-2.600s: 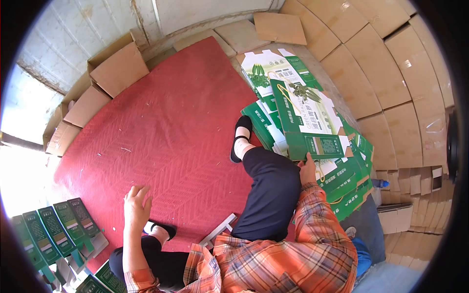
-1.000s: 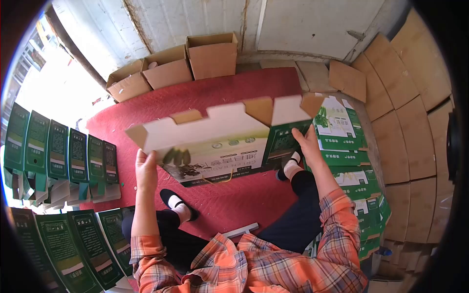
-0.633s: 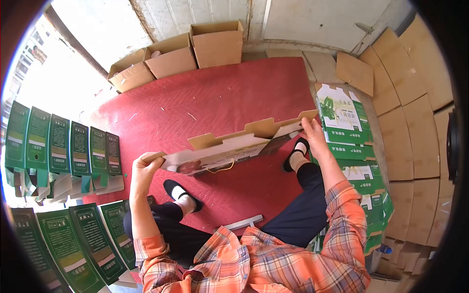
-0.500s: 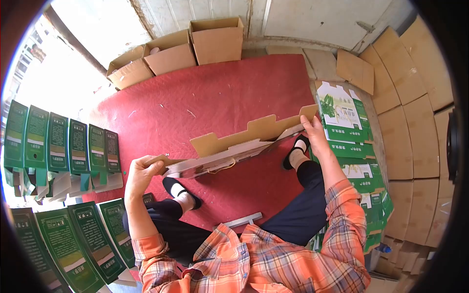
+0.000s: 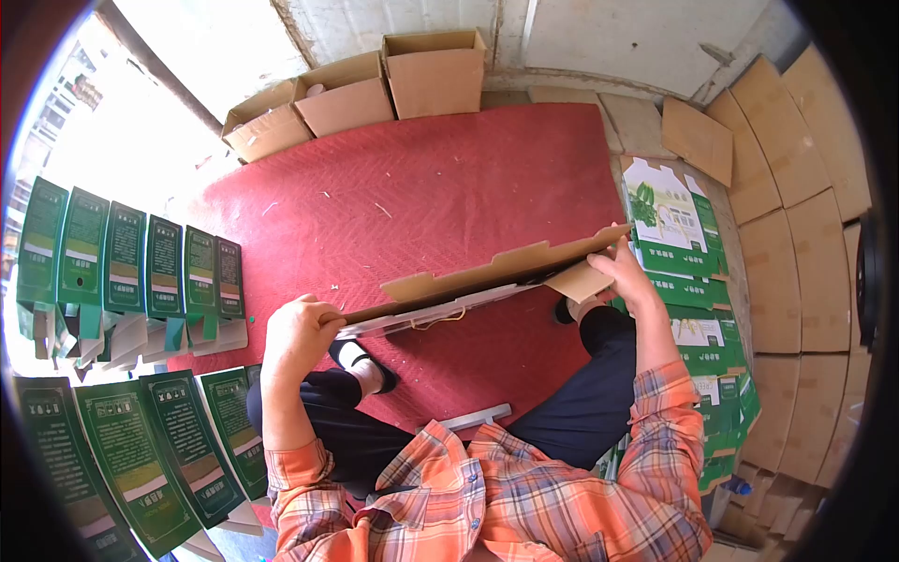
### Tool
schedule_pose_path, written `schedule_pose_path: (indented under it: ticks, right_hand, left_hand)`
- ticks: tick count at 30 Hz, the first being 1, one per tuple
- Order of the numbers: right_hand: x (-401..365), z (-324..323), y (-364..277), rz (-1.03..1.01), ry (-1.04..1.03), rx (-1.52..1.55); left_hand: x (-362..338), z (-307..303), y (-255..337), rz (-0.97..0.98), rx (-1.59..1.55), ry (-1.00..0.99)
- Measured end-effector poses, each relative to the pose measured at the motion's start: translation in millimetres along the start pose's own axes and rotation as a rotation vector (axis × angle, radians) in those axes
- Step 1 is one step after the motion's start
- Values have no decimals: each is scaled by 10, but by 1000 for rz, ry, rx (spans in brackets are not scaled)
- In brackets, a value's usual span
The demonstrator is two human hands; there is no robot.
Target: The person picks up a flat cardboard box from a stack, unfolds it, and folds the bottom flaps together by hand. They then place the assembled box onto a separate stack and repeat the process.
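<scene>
Between my hands is a partly folded cardboard carton (image 5: 496,267), held above the floor with its brown inner side up and a thin cord hanging along its near edge. My left hand (image 5: 298,337) pinches the carton's left end between thumb and fingers. At the other end, my right hand (image 5: 626,270) grips the right corner, beside a small brown end flap (image 5: 579,281) that angles toward me. The outer printed face is mostly hidden from view.
Green printed boxes (image 5: 126,248) stand in rows on the left. Flat green and white cartons (image 5: 670,211) are stacked on the right, before a wall of brown boxes (image 5: 763,253). Open brown boxes (image 5: 435,80) line the far edge of the red carpet (image 5: 421,187).
The carton's brown panel has tilted closer to its near side, and the right end flap now angles toward me. Both hands still hold the ends. The view has shifted slightly.
</scene>
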State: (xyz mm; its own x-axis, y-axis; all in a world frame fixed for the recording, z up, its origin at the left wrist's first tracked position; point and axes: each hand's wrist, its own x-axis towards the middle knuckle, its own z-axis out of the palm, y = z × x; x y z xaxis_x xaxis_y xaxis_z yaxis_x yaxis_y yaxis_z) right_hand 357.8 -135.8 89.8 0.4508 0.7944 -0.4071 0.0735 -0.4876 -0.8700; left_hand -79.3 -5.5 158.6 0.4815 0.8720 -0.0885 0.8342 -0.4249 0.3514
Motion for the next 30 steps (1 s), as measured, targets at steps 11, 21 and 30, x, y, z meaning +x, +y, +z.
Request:
schedule_pose_path:
  ticks: [11, 21, 30]
  right_hand:
    - [-161, -114, -88, -26, -169, 111]
    - [249, 50, -561, -185, -653, -740]
    - [200, 28, -563, -257, -494, -530]
  left_hand:
    - [-278, 193, 113, -98, -279, 228]
    - [-323, 390, -361, -269, -277, 248]
    - [24, 219, 360, 336, 336, 200]
